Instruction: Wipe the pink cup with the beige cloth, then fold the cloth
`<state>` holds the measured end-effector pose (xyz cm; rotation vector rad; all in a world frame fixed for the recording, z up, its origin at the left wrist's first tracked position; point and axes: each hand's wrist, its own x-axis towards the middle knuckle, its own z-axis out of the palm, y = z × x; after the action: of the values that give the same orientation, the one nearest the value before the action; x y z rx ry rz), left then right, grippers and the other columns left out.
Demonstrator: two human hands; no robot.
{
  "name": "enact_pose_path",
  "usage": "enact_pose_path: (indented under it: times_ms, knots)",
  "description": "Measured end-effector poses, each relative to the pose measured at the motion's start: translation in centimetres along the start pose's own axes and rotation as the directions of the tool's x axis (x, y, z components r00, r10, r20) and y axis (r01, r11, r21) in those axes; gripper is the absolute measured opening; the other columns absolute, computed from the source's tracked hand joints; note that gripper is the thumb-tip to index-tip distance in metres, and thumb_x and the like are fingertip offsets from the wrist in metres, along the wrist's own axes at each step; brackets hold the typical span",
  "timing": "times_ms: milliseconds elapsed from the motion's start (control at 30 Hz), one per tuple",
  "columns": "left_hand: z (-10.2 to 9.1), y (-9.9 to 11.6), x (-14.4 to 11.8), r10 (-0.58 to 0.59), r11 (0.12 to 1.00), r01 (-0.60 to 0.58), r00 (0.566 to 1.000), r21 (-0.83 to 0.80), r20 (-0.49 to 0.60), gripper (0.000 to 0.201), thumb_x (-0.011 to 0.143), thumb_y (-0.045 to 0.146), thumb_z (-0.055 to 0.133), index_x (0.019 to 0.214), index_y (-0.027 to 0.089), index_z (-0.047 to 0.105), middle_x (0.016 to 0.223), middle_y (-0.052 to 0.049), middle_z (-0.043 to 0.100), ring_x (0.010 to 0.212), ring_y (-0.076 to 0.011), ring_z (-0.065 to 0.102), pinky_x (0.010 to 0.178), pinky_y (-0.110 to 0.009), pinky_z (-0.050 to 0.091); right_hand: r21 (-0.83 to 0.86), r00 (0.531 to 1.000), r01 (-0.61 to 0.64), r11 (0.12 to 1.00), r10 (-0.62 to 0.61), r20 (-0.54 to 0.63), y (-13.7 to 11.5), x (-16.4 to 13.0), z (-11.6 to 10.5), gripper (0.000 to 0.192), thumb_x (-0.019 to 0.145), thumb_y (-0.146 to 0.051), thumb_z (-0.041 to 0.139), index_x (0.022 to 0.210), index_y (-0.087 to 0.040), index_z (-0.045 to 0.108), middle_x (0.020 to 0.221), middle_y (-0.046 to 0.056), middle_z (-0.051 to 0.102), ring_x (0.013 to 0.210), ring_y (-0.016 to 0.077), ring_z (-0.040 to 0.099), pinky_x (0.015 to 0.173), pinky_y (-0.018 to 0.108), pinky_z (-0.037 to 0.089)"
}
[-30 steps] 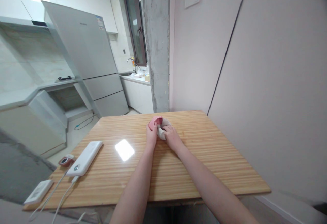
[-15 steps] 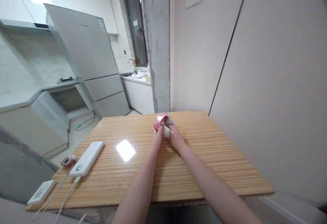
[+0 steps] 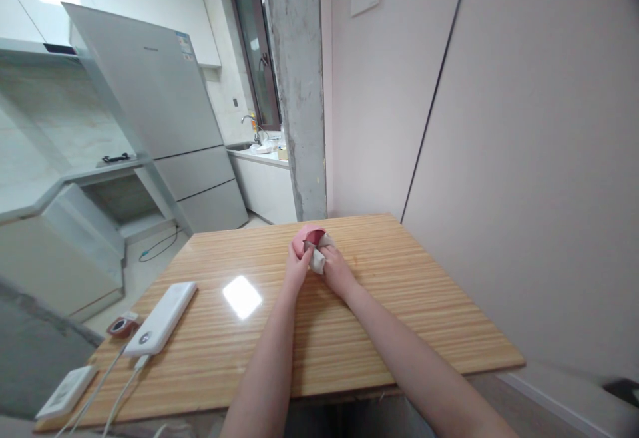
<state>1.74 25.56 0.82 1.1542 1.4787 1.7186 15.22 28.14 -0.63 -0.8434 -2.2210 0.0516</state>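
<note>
Near the far edge of the wooden table [image 3: 249, 351], a small pink bowl [image 3: 300, 234] is tipped so that its darker inside partly shows. My left hand [image 3: 297, 263] grips its near left side, thumb over the rim. A crumpled white cloth [image 3: 317, 262] lies against the opening and hangs down between my hands. My right hand [image 3: 337, 267] is closed on this cloth at the bowl's right side, with most of its fingertips hidden. Whether the bowl touches the tabletop is hard to see.
On the table's left lie a white power bank [image 3: 162, 318] with a cable, a small reddish-brown device [image 3: 122, 326] and a flat white box [image 3: 67, 391]. A bare concrete pillar [image 3: 299, 92] and a fridge [image 3: 144, 92] stand beyond.
The bowl's opening now shows more of its dark inside, and the cloth has shifted slightly. Both hands keep their hold. The whole view has swung a little to the right.
</note>
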Motion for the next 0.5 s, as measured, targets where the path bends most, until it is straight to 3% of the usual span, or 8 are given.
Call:
enact_pose_path:
  times_ms: [100,233,367,500]
  knots:
    - [-1.1,0.8,0.1,0.111,0.975,-0.129,0.988,0.182,0.104,0.058,0.069,0.048,0.07,0.115,0.016,0.056,0.104,-0.011,0.066,0.098,-0.0258,0.063,0.088,-0.039,0.048,0.016,0.999,0.045,0.999,-0.046,0.026,0.3,0.1,0.0,0.023,0.085,-0.018,0.056,0.107,-0.017,0.065,0.103,0.011,0.064,0.101,0.0241,0.052,0.084,0.035,0.045]
    - [0.8,-0.2,-0.5,0.039,0.999,-0.039,0.999,-0.017,0.009,0.078,0.071,0.046,0.07,0.134,0.017,0.035,0.114,-0.014,0.063,0.102,-0.0237,0.062,0.086,-0.036,0.05,0.05,0.998,-0.042,0.998,0.044,-0.041,0.1,-0.1,0.0,0.022,0.084,-0.011,0.052,0.103,-0.017,0.064,0.095,0.009,0.064,0.094,0.0225,0.053,0.081,0.034,0.045]
    - [2.3,-1.0,-0.8,-0.099,0.991,0.092,0.993,-0.099,-0.067,0.059,0.073,0.045,0.068,0.119,0.015,0.044,0.114,-0.016,0.062,0.102,-0.0231,0.062,0.085,-0.034,0.05,0.064,0.998,-0.044,0.997,0.046,-0.038,-0.2,-0.2,0.1,0.022,0.082,-0.009,0.054,0.101,-0.016,0.063,0.095,0.009,0.063,0.094,0.0216,0.052,0.082,0.033,0.044]
    - [0.0,0.0,-0.1,-0.036,0.992,0.042,0.998,0.123,-0.052,0.044,0.077,0.047,0.063,0.106,0.015,0.053,0.099,-0.012,0.066,0.096,-0.0248,0.063,0.085,-0.037,0.049,0.0,0.997,0.035,0.999,-0.034,0.066,0.0,-0.1,0.0,0.025,0.079,-0.007,0.057,0.101,-0.017,0.064,0.099,0.009,0.063,0.098,0.0222,0.051,0.082,0.034,0.043]
